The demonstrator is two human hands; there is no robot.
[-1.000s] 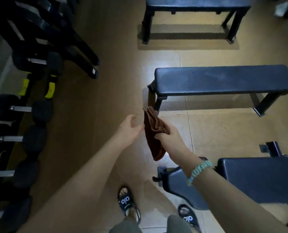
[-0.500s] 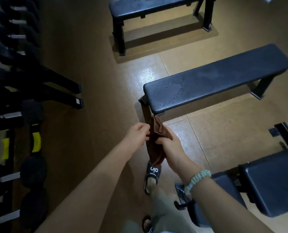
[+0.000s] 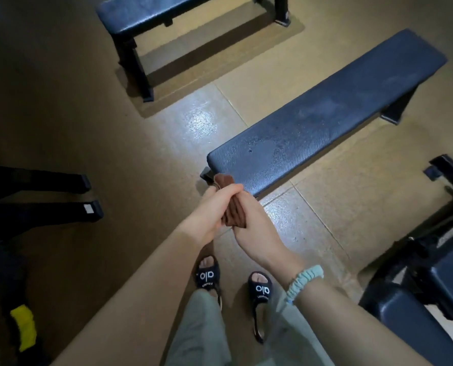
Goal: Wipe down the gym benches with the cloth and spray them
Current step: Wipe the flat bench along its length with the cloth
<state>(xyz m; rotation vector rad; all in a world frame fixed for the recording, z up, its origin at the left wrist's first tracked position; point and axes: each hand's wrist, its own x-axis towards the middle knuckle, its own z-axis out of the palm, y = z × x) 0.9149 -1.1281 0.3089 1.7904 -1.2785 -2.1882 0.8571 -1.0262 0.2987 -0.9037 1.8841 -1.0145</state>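
Note:
A folded brown cloth [image 3: 232,212] is pressed between both my hands, just in front of the near end of a flat black bench [image 3: 325,109]. My left hand [image 3: 212,210] wraps over the cloth from the left. My right hand [image 3: 257,231], with a teal band on its wrist, grips it from the right. The bench pad runs diagonally to the upper right and carries fine droplets on its near half. A second flat bench [image 3: 154,9] stands farther back at the top. No spray bottle is in view.
A black adjustable bench [image 3: 436,286] fills the lower right. Black rack feet [image 3: 61,196] jut in from the left, with a yellow-marked weight [image 3: 23,328] below them. My feet in black slides [image 3: 233,281] stand on the tan tiled floor.
I have stepped closer to the middle bench. My left hand went from open beside the hanging cloth to closed on it, and the cloth is now bunched between both hands.

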